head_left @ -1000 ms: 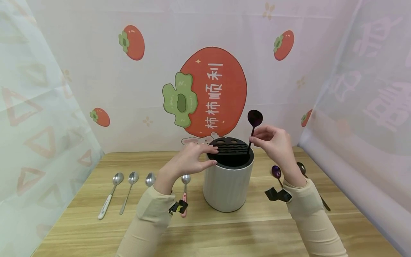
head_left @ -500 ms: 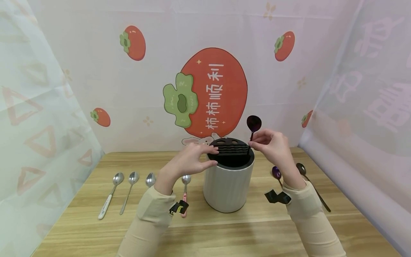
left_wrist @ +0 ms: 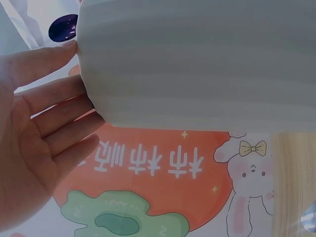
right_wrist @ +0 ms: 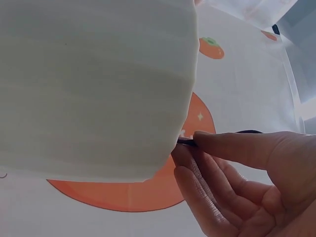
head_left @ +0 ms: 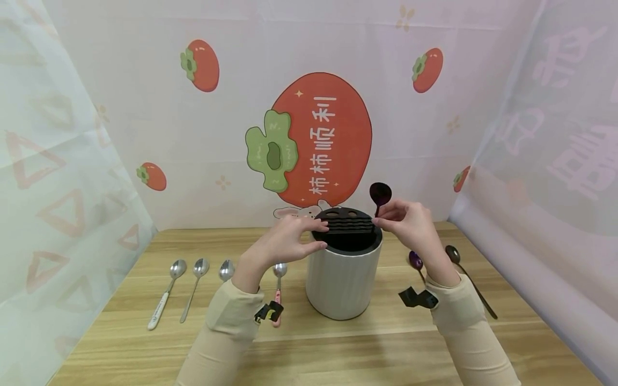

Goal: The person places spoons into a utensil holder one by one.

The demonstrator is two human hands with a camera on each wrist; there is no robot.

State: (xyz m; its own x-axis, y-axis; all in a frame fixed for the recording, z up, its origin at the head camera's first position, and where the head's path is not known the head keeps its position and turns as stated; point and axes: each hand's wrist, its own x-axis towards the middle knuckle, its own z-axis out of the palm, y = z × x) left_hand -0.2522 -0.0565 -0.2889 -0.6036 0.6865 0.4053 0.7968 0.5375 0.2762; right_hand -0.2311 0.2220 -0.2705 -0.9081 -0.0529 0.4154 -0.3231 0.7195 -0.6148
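Note:
A white ribbed utensil holder (head_left: 341,284) with a black slotted insert (head_left: 348,224) stands upright on the table. My right hand (head_left: 409,221) pinches a dark purple spoon (head_left: 380,193) by its handle at the holder's right rim. The spoon's bowl points up, and its lower handle goes down inside, out of sight. In the right wrist view, thumb and fingertips close on the thin handle (right_wrist: 185,141). My left hand (head_left: 285,241) rests its extended fingertips on the left of the rim and insert, thumb apart from the fingers. The left wrist view shows the fingers (left_wrist: 59,113) fairly straight against the holder's edge.
Left on the wooden table (head_left: 309,356) lie a white-handled spoon (head_left: 166,292), a plain silver spoon (head_left: 195,287), a partly covered spoon (head_left: 226,269) and a pink-handled spoon (head_left: 279,276). A small purple spoon (head_left: 416,260) and a dark long spoon (head_left: 470,279) lie right. A printed cloth (head_left: 410,139) stands behind.
My right hand has moved down slightly, and the dark purple spoon has sunk lower into the holder. The left hand stays in place on the rim.

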